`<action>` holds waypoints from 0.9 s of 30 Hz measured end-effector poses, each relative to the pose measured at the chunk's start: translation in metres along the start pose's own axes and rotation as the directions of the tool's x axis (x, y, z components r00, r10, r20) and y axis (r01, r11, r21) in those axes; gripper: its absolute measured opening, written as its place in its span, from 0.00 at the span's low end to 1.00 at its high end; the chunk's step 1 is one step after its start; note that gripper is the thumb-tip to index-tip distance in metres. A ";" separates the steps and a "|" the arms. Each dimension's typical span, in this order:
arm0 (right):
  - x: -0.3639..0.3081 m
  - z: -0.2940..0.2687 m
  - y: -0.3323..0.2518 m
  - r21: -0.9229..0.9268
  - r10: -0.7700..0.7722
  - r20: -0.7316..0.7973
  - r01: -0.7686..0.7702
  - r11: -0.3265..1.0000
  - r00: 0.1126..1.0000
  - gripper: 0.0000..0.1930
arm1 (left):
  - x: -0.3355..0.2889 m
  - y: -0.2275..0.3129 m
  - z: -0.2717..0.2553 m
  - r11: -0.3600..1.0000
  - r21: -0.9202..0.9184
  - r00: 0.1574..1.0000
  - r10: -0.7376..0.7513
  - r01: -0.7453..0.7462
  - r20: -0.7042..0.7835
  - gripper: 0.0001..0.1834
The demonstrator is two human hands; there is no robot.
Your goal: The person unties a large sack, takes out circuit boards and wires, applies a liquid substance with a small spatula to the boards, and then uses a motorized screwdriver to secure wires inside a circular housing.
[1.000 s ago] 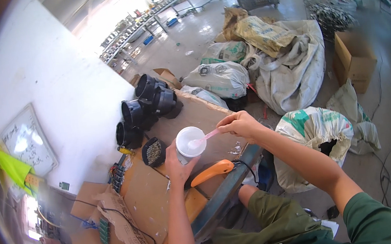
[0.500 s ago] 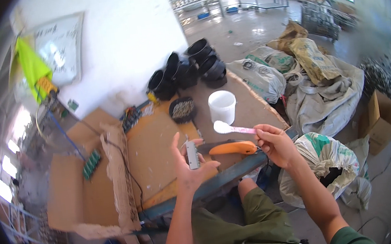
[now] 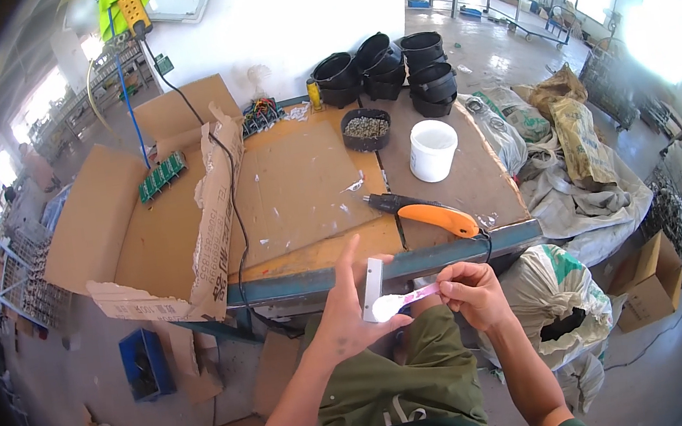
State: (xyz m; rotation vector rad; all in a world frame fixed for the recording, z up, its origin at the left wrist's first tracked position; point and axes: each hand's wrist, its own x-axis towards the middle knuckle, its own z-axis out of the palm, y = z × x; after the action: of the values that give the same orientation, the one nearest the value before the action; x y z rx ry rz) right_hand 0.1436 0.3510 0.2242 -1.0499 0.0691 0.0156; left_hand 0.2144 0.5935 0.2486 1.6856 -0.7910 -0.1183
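In front of my lap, my left hand [image 3: 343, 316] holds a small pale metal block [image 3: 373, 279] upright between thumb and fingers, with one finger stretched up behind it. My right hand [image 3: 476, 297] pinches the handle of a pink plastic spoon [image 3: 420, 292]. White paste [image 3: 386, 307] fills the spoon's bowl, which overlaps the lower end of the block; whether they touch I cannot tell. Beyond my hands, a white plastic tub [image 3: 433, 152] stands on the table. Nearer, an orange and black corded tool [image 3: 437, 218] lies by the table's front edge.
A torn cardboard box [image 3: 150, 253] with green circuit boards [image 3: 162, 177] sits at the left. Black buckets [image 3: 430, 74] and a black tray of small metal parts [image 3: 365, 128] stand at the back. Woven sacks [image 3: 583, 175] crowd the floor at right; a blue bin [image 3: 146, 365] stands lower left.
Both hands have come down off the table's front edge, nearer my lap. The spoon's bowl has moved from above the tool to the block. The view has shifted.
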 end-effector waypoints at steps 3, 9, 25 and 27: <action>-0.001 0.003 -0.001 -0.072 -0.036 0.006 0.037 0.997 0.999 0.04 | -0.006 0.005 0.000 1.000 0.001 1.000 -0.015 0.015 0.018 0.70; 0.003 0.004 -0.009 -0.244 -0.119 0.048 0.128 0.961 0.992 0.04 | -0.014 0.011 0.000 1.000 0.000 0.999 -0.030 0.030 0.040 0.70; 0.000 0.009 -0.020 -0.295 -0.188 -0.157 0.136 0.946 0.969 0.05 | -0.033 0.006 0.010 0.999 -0.024 0.999 -0.043 0.043 0.004 0.66; 0.002 0.010 -0.021 -0.313 -0.192 -0.169 0.132 0.941 0.967 0.05 | -0.034 0.005 0.011 0.998 -0.044 0.999 -0.051 0.050 -0.018 0.66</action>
State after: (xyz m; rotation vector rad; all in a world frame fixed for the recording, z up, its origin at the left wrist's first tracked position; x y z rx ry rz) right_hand 0.1466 0.3490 0.2473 -1.3567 0.1635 -0.2357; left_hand 0.1814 0.6034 0.2384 1.6636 -0.7273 -0.1534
